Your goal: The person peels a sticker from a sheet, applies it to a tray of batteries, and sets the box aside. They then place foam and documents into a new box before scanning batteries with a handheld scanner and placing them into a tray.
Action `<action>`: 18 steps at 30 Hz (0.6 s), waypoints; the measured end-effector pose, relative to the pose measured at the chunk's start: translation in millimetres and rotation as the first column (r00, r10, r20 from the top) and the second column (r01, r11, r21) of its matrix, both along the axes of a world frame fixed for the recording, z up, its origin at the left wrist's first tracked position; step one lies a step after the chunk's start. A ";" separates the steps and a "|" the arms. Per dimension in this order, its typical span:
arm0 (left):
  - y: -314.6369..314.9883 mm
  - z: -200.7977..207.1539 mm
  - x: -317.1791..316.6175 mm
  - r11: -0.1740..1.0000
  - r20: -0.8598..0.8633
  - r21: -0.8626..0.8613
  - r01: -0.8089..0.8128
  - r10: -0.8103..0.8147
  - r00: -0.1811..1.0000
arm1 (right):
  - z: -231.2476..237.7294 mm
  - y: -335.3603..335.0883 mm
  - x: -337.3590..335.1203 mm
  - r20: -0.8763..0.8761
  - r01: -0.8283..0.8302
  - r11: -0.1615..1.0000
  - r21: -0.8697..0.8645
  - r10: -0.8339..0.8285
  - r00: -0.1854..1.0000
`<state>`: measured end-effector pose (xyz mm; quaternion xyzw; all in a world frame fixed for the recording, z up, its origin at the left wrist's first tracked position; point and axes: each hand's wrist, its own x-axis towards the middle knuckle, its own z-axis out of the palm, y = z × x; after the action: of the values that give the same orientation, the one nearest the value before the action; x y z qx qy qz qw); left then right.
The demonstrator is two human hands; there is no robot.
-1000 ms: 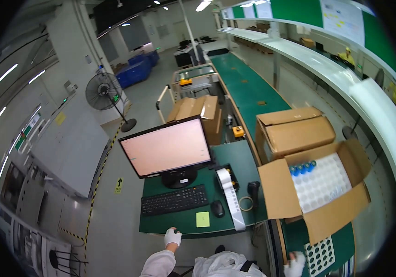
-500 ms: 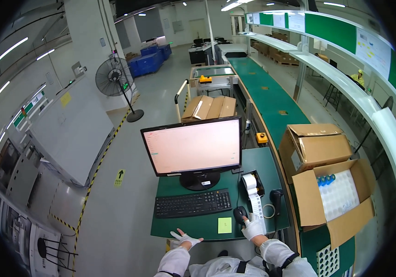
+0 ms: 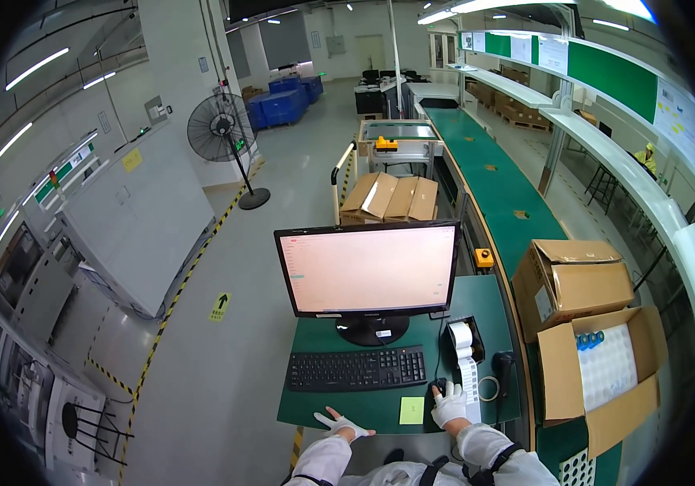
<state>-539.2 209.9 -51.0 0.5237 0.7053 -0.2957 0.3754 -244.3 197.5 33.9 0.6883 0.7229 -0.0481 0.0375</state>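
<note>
My right hand [image 3: 449,405], in a white glove with bare fingertips, lies over a black computer mouse [image 3: 438,386] and covers much of it. Just right of that hand, a strip of printed white labels [image 3: 470,381] runs down from a label printer [image 3: 466,335]. My left hand [image 3: 345,424], gloved the same way, rests at the front edge of the green desk [image 3: 299,405] with its fingers spread and nothing in it. Beyond it is a black keyboard [image 3: 357,368]. A yellow-green sticky note [image 3: 411,411] lies between my hands. Behind the keyboard stands a lit monitor [image 3: 367,271].
Right of the labels are a tape roll [image 3: 489,389] and a black handheld scanner [image 3: 504,373]. An open carton [image 3: 562,373] holds a white tray with several blue-topped items; a closed carton [image 3: 578,279] stands behind it. A green conveyor [image 3: 485,170] runs away. A fan [image 3: 222,128] stands left.
The whole view has shifted, so the desk sits further right and slightly lower. My right hand has moved further over the mouse. My left hand stays spread at the desk edge.
</note>
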 end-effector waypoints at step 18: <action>4.2 38.6 10.8 0.997 -0.122 0.031 0.067 -0.063 0.991 | -34.9 -9.2 172.8 -0.496 0.829 0.555 0.069 -0.702 0.511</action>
<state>-528.3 214.0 -12.4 0.5341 0.7143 -0.3265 0.3129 -71.5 188.2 -1.1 0.9079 0.3263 -0.0943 -0.2458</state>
